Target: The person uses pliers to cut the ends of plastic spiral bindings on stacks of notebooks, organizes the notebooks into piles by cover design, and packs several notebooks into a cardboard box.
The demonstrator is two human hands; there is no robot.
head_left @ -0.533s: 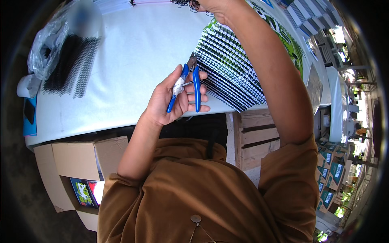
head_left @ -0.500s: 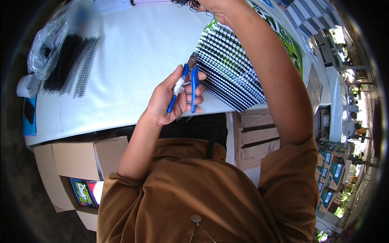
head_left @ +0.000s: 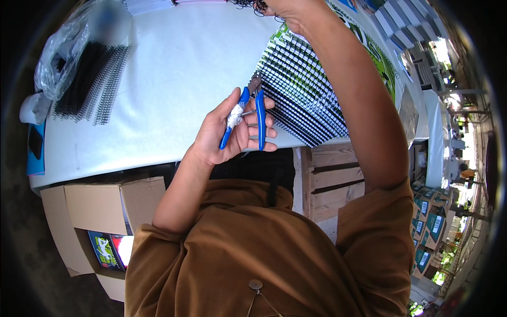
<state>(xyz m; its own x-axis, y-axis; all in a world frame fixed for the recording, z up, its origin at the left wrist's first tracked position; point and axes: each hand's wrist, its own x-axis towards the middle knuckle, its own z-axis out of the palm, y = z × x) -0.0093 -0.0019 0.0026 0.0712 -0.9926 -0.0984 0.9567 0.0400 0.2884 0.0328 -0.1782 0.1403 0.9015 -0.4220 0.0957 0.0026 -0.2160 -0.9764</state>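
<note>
Left hand (head_left: 224,134) holds blue-handled pliers (head_left: 261,119); right hand (head_left: 290,7) is partly cropped.

One left hand (head_left: 214,129) at center and one right hand (head_left: 297,11) at top make two; one pair of pliers (head_left: 261,124), center; one fanned book stack (head_left: 306,87), upper right; one phone (head_left: 35,141), far left; one carton (head_left: 95,205), lower left.

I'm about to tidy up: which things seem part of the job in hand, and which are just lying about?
Apparently the job:
blue-handled cutters, in the left hand
curly black strands, by the right hand
fanned coil-bound stack
perhaps the coil bundle

Apparently lying about:
phone
blue item beneath it
clear plastic bag
</note>
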